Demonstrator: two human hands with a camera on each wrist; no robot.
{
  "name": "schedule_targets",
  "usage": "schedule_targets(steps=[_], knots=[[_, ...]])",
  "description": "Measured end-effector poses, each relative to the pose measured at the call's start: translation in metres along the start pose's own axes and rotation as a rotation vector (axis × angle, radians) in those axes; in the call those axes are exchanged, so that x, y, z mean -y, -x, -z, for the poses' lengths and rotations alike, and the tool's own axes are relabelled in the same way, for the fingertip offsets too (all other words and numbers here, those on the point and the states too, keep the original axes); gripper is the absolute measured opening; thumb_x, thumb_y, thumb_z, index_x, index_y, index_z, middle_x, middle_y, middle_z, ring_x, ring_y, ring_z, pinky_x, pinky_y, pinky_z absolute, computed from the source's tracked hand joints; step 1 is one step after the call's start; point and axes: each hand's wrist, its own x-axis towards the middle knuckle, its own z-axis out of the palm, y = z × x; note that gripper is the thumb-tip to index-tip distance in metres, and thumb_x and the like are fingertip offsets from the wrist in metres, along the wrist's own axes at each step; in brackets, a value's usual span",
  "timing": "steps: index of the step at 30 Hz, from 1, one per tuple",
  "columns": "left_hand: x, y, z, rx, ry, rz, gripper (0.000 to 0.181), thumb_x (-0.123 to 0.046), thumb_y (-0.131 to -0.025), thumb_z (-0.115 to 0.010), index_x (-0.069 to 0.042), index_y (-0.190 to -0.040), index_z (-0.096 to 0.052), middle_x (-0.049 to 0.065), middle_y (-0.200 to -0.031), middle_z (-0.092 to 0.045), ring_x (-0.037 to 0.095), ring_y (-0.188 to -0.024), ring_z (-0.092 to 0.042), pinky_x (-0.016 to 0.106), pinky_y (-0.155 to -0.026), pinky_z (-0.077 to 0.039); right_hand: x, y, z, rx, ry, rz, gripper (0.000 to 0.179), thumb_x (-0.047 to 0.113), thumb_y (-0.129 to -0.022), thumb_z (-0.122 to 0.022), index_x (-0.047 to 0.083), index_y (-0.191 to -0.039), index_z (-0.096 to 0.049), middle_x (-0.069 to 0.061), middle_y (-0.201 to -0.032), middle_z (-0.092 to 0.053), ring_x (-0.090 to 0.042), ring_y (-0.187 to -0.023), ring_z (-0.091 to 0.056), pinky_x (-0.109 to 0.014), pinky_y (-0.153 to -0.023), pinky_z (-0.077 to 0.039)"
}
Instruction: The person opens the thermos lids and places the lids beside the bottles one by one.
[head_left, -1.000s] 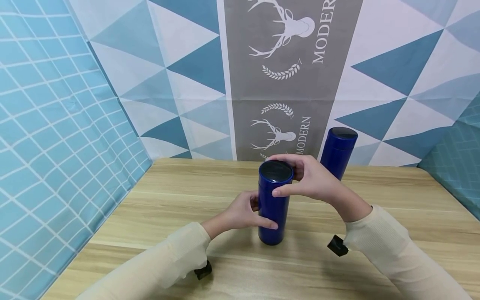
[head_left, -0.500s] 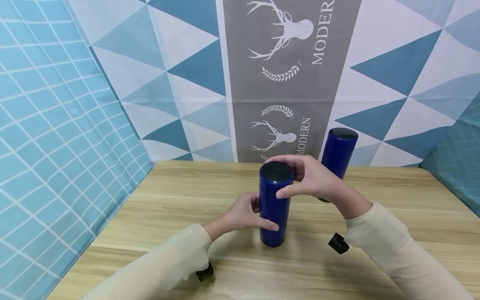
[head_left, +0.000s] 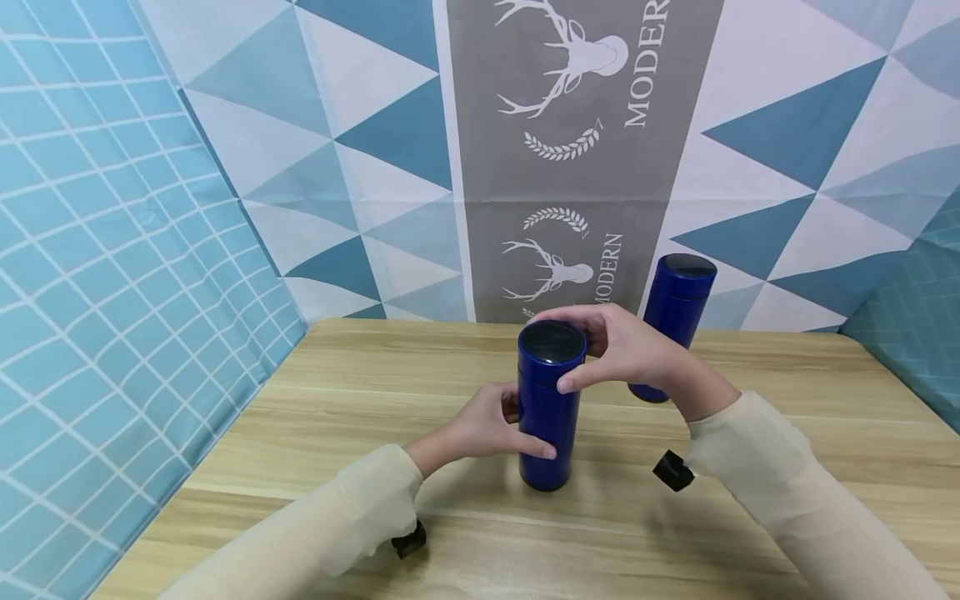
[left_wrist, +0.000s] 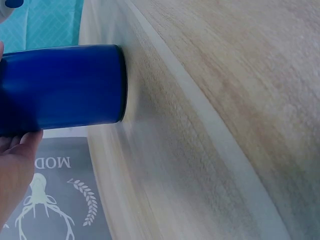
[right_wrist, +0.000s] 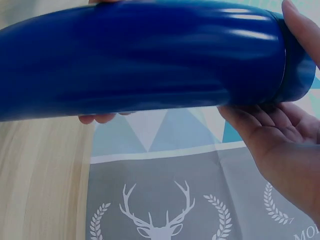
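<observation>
A blue thermos flask [head_left: 551, 417] with a glossy black top stands upright in front of me. Its base is against or very close to the wooden table [left_wrist: 200, 165]. My left hand [head_left: 483, 425] grips the flask's lower body, thumb across the near side. Higher up, my right hand [head_left: 622, 350] holds it around the lid, with the thumb near the lid seam and the other fingers behind. In the right wrist view the lid [right_wrist: 300, 75] lies between thumb and fingers, and a thin dark seam shows below it.
A second blue flask [head_left: 675, 304] with a black top stands behind my right hand, near the table's back edge. A patterned cloth wall [head_left: 390, 167] rises behind the table, and a blue tiled sheet [head_left: 112, 250] hangs at the left.
My right thumb has slid slightly to the right around the flask, and the right wrist has shifted a little. The left hand and the flask have hardly moved.
</observation>
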Motion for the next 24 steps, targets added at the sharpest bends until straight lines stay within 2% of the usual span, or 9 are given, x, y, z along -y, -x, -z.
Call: schedule_targets(steps=[6, 12, 19, 24], knots=[[-0.002, 0.001, 0.001, -0.004, -0.009, 0.001, 0.052, -0.011, -0.072, -0.083, -0.005, -0.119, -0.062, 0.012, -0.116, -0.07, 0.013, -0.101, -0.069, 0.034, -0.097, -0.054, -0.002, -0.004, 0.007, 0.086, 0.001, 0.075, 0.068, 0.007, -0.079, -0.077, -0.002, -0.138, -0.045, -0.03, -0.132, -0.055, -0.036, -0.119, -0.059, -0.038, -0.101, -0.052], [-0.005, -0.001, 0.004, -0.02, -0.015, -0.019, 0.051, -0.009, -0.071, -0.083, -0.003, -0.117, -0.063, 0.014, -0.113, -0.071, 0.012, -0.098, -0.069, 0.032, -0.094, -0.055, -0.005, -0.01, 0.016, 0.148, 0.009, 0.133, 0.066, 0.001, -0.08, -0.074, -0.003, -0.139, -0.043, -0.031, -0.132, -0.054, -0.029, -0.12, -0.06, -0.035, -0.101, -0.051], [-0.003, 0.001, 0.0, -0.041, 0.012, 0.013, 0.052, -0.009, -0.069, -0.085, -0.003, -0.116, -0.064, 0.013, -0.112, -0.072, 0.011, -0.096, -0.07, 0.032, -0.093, -0.056, -0.015, -0.006, 0.01, 0.169, -0.079, 0.109, 0.07, 0.002, -0.083, -0.071, 0.003, -0.144, -0.037, -0.022, -0.143, -0.048, -0.028, -0.127, -0.055, -0.032, -0.102, -0.05], [-0.002, 0.002, -0.004, -0.039, 0.018, 0.018, 0.052, -0.008, -0.069, -0.084, -0.003, -0.116, -0.064, 0.013, -0.112, -0.071, 0.012, -0.096, -0.07, 0.031, -0.093, -0.056, -0.017, -0.001, 0.004, 0.162, -0.098, 0.155, 0.076, 0.008, -0.085, -0.071, 0.002, -0.148, -0.03, -0.015, -0.15, -0.042, -0.036, -0.135, -0.045, -0.032, -0.107, -0.047]])
